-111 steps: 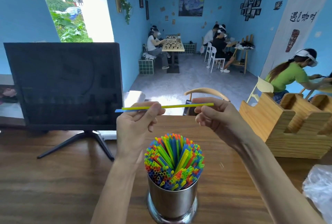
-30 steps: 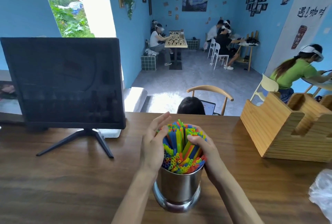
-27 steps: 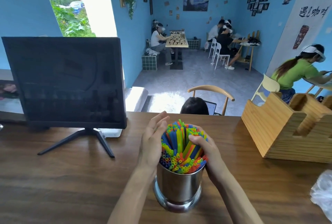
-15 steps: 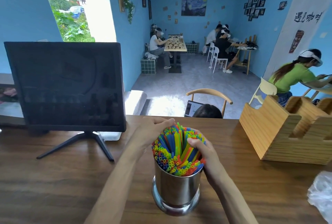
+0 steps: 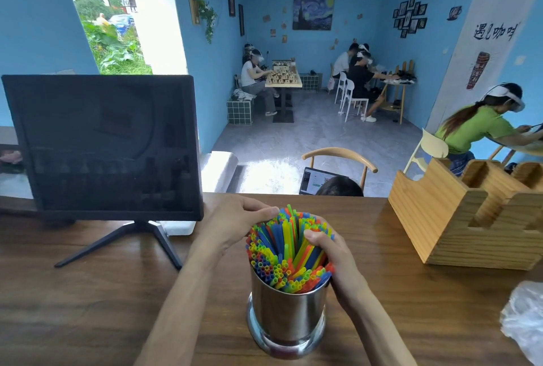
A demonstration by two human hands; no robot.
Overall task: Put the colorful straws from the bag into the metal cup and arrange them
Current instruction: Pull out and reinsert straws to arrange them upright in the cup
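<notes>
Between my two hands, on the wooden table [image 5: 88, 307], stands the metal cup [image 5: 289, 311], packed with the colorful straws [image 5: 286, 248], whose tops fan out above its rim. My left hand [image 5: 235, 226] sits at the far-left side of the bundle, fingers curled over the straw tips and pinching a few of them near the top. My right hand [image 5: 329, 257] wraps the right side of the bundle, thumb laid across the straws, the other fingers hidden behind them and running down toward the cup's rim. So both hands are closed around the straws, not around the cup itself. The crumpled clear bag [image 5: 524, 321] lies well off to the right of my right hand, and I cannot tell whether any straws remain in it.

The straws look light, thin and springy; I judge they will bend or kink if squeezed hard and slide easily against each other. Best to hold them as a bunch, mid-length just above the rim, with a loose cupping grip, and nudge the tips level. The cup looks smooth, with a wide base, probably steady, though a sideways push high on the bundle might tip it
</notes>
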